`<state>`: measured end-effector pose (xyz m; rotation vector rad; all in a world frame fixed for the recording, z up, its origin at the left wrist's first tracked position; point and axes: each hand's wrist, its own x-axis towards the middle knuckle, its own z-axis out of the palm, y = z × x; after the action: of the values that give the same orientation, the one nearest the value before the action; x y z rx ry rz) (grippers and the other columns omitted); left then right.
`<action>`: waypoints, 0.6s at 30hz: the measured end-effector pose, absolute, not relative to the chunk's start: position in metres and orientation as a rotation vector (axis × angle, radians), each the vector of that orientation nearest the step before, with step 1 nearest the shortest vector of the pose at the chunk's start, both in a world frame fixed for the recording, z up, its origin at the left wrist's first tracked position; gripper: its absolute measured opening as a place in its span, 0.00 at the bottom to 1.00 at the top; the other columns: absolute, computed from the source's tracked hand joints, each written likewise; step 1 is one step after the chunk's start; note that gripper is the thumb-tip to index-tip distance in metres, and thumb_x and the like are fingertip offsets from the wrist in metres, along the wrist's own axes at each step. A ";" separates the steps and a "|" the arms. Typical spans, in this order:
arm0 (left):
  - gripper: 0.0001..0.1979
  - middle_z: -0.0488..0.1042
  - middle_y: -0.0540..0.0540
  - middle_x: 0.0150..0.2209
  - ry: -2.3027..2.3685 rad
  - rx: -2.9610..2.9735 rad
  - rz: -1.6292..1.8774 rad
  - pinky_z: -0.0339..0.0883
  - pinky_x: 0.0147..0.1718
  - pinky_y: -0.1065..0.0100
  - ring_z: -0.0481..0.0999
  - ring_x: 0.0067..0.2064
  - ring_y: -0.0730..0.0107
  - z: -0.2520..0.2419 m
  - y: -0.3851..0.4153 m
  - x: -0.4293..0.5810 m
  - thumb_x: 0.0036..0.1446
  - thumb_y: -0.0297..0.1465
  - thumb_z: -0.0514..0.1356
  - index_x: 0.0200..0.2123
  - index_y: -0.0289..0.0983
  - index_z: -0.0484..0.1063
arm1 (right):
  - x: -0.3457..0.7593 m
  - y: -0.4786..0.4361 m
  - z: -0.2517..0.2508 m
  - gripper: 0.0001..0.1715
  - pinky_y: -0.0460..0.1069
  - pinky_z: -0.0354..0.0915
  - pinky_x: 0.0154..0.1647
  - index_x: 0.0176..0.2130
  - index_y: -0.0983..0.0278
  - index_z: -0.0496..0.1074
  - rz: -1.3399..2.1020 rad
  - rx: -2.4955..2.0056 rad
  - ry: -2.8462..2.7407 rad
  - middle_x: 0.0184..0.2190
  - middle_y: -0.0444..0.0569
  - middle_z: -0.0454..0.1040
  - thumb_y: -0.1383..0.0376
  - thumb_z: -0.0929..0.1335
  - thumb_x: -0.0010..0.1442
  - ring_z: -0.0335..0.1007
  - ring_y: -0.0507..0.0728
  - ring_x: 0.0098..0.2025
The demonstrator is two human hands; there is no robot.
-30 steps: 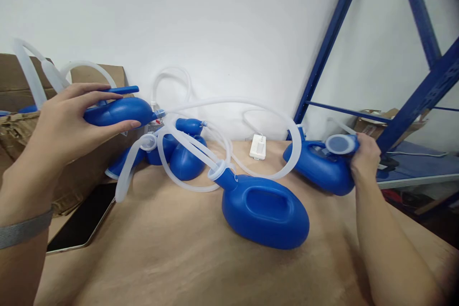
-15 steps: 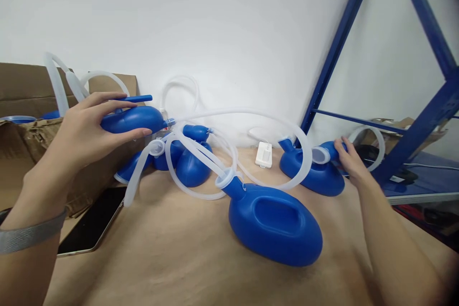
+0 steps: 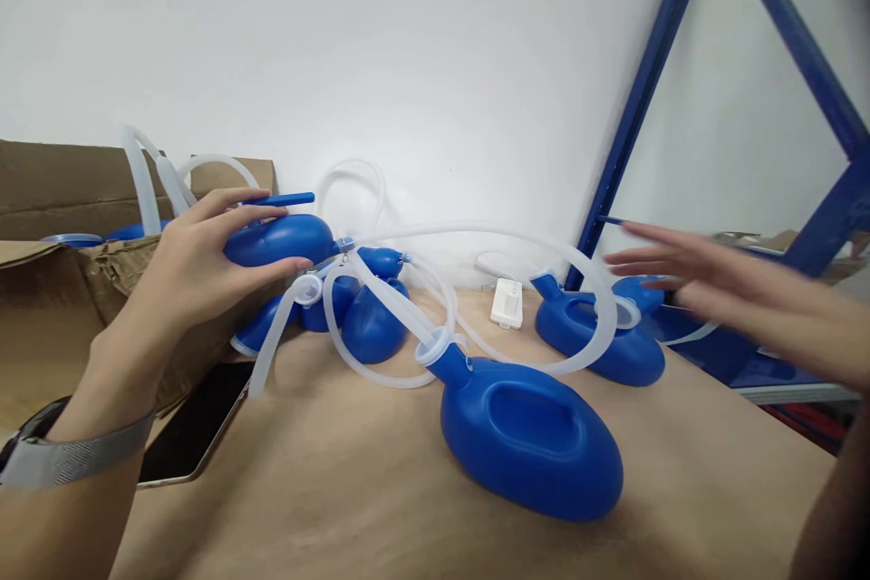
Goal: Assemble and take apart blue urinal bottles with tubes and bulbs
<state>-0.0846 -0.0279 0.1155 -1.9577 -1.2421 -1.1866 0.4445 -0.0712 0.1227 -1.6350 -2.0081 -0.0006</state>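
- Gripping the raised bottle (image 3: 282,238) tight in the left hand (image 3: 197,267), up in the air beside the box (image 3: 41,317), over the bench (image 3: 340,489).
- Holding nothing in the right hand (image 3: 713,281): grip apart, fingers spread, blurry, in the air over the far bottle (image 3: 598,340).
- Seems joined to a long tube (image 3: 476,231), looped over the near bottle (image 3: 536,435) and round the far bottle.
- Could snag: pulling the raised bottle may tug the tube and tip the near bottle.
- Could slip: smooth plastic, one hand only.
- Could then land on the tablet (image 3: 197,421) lying below.
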 end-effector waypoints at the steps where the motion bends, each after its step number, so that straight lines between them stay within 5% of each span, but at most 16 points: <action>1: 0.30 0.75 0.43 0.59 -1.236 -1.956 -1.183 0.72 0.57 0.49 0.77 0.56 0.46 0.116 -0.029 -0.082 0.54 0.57 0.66 0.51 0.41 0.80 | 0.432 -0.073 0.120 0.48 0.61 0.72 0.65 0.73 0.35 0.48 0.036 -1.643 -2.157 0.72 0.36 0.61 0.32 0.63 0.60 0.65 0.73 0.68; 4: 0.30 0.74 0.41 0.59 -1.221 -1.949 -1.157 0.71 0.59 0.47 0.77 0.57 0.44 0.116 -0.033 -0.078 0.56 0.56 0.66 0.52 0.40 0.80 | 0.394 -0.065 0.111 0.60 0.70 0.68 0.64 0.75 0.35 0.36 0.074 -1.671 -2.333 0.79 0.38 0.32 0.34 0.69 0.57 0.66 0.79 0.66; 6: 0.30 0.74 0.40 0.59 -1.209 -1.941 -1.155 0.70 0.59 0.46 0.77 0.57 0.44 0.117 -0.036 -0.078 0.56 0.55 0.67 0.52 0.39 0.80 | 0.376 -0.050 0.106 0.61 0.71 0.66 0.65 0.76 0.38 0.31 0.036 -1.650 -2.291 0.79 0.43 0.26 0.34 0.68 0.59 0.65 0.80 0.67; 11: 0.28 0.76 0.42 0.59 -1.143 -1.932 -1.255 0.69 0.61 0.48 0.77 0.58 0.46 0.124 -0.048 -0.073 0.54 0.54 0.69 0.50 0.40 0.80 | 0.376 -0.012 0.094 0.65 0.70 0.54 0.72 0.77 0.47 0.28 0.105 -1.548 -2.318 0.79 0.49 0.28 0.33 0.67 0.59 0.37 0.77 0.77; 14: 0.26 0.77 0.47 0.58 -1.109 -1.919 -1.338 0.68 0.62 0.47 0.77 0.59 0.47 0.129 -0.058 -0.065 0.52 0.54 0.70 0.47 0.44 0.80 | 0.389 -0.004 0.090 0.63 0.69 0.56 0.71 0.77 0.44 0.32 0.285 -1.518 -2.412 0.79 0.46 0.29 0.35 0.69 0.59 0.37 0.75 0.77; 18: 0.24 0.78 0.50 0.57 -1.104 -1.910 -1.391 0.68 0.62 0.46 0.77 0.59 0.49 0.133 -0.066 -0.058 0.52 0.54 0.70 0.46 0.47 0.80 | 0.395 -0.017 0.100 0.51 0.69 0.62 0.68 0.73 0.37 0.51 0.267 -1.560 -2.351 0.79 0.39 0.30 0.36 0.70 0.59 0.40 0.78 0.77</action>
<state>-0.0577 -0.0655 0.1334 -1.9096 -1.1036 -1.3911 0.3953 -0.0169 0.1005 -1.5600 -2.3506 0.2671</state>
